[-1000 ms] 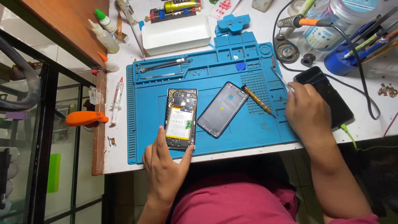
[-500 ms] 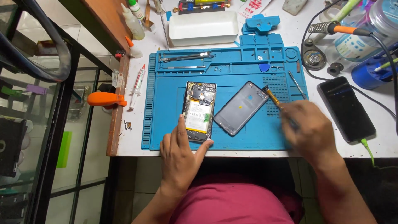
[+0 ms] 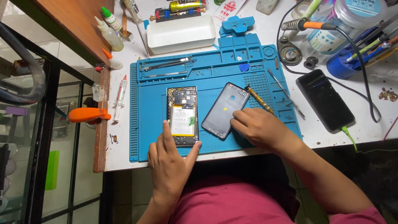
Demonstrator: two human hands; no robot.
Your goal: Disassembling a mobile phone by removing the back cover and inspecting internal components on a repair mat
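On the blue mat (image 3: 215, 79), opened phone (image 3: 182, 116) lies lengthwise, away from left hand (image 3: 172, 159)

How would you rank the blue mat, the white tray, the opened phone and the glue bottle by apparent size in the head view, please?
1. Blue mat
2. White tray
3. Opened phone, under the left hand
4. Glue bottle

All lie on one table, so nearness hardly matters.

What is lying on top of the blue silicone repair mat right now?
On the blue silicone repair mat: an opened phone with its battery exposed, a dark grey back cover, a yellow-handled screwdriver, tweezers. Both hands cover the mat's front strip.
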